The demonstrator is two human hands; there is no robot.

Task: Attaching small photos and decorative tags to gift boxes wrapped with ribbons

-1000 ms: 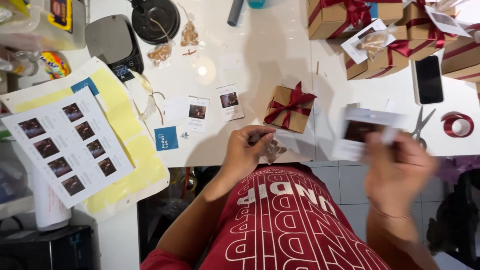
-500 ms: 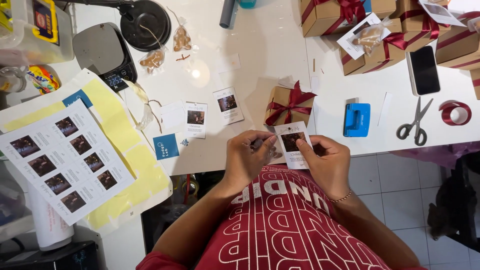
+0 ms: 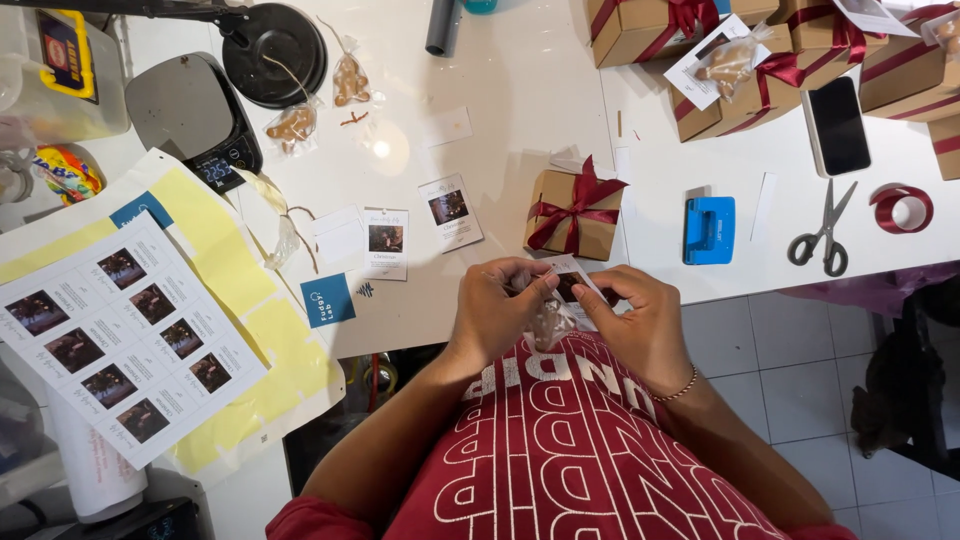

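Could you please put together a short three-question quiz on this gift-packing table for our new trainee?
1. True or false: the left hand and right hand together hold a small photo card at the table edge.
2. Which lies between the blue hole punch and the red ribbon roll? A) scissors B) phone C) scale
3. Fill in: the ribboned gift box just beyond the hands is tied in ___ ribbon.

Key: 1 true; 2 A, the scissors; 3 dark red.
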